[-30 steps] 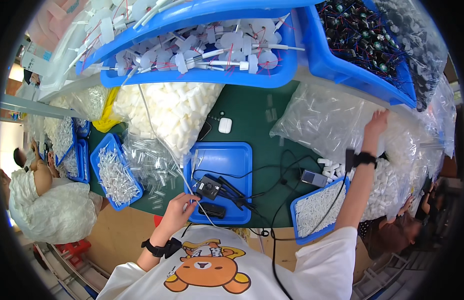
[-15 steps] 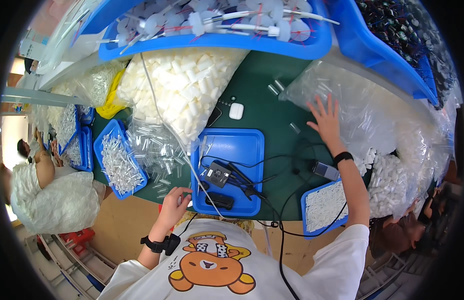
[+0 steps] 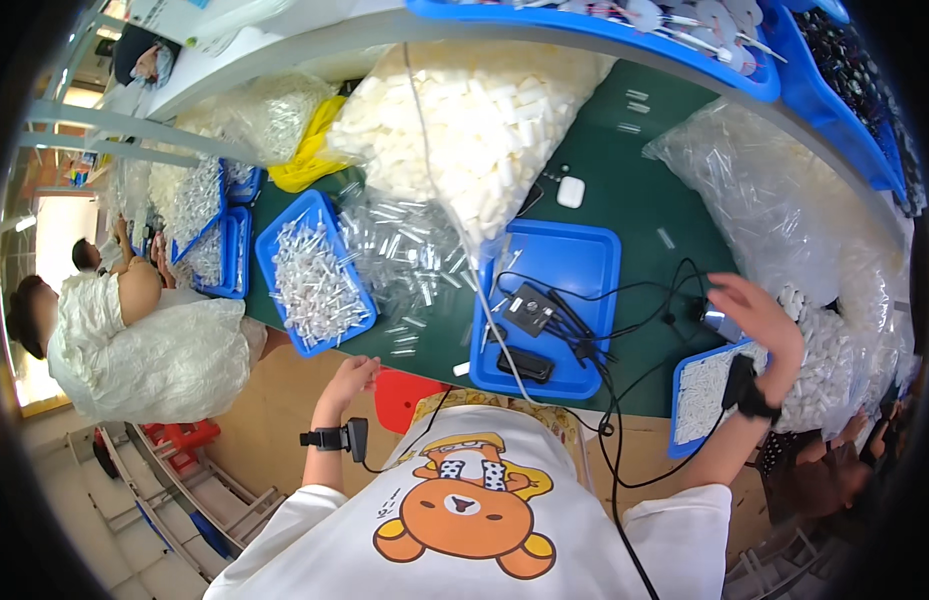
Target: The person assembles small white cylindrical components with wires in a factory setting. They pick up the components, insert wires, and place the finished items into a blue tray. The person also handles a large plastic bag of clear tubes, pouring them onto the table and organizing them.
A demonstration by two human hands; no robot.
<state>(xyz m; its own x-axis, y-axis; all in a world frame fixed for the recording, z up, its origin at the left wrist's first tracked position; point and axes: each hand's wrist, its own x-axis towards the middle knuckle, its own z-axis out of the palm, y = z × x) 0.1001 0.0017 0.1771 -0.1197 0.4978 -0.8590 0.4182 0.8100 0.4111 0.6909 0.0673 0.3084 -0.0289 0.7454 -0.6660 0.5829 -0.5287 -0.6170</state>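
Note:
My left hand hovers at the front table edge with its fingers curled together; whatever may be in them cannot be made out. Close by on the green table are a small white piece and several loose clear tubes. My right hand is on the right, fingers stretched out and holding nothing visible. It is beside a small silver device, partly covering it. Just below that hand stands a blue tray of thin white pieces.
A blue tray in the middle holds a black box and cables. To its left are a tray of white parts and a bag of white cylinders. A clear plastic bag lies right. Another person sits at far left.
My right hand has drawn back from the clear plastic bag towards the silver device. My left hand has moved away from the middle tray. The whole view has shifted left.

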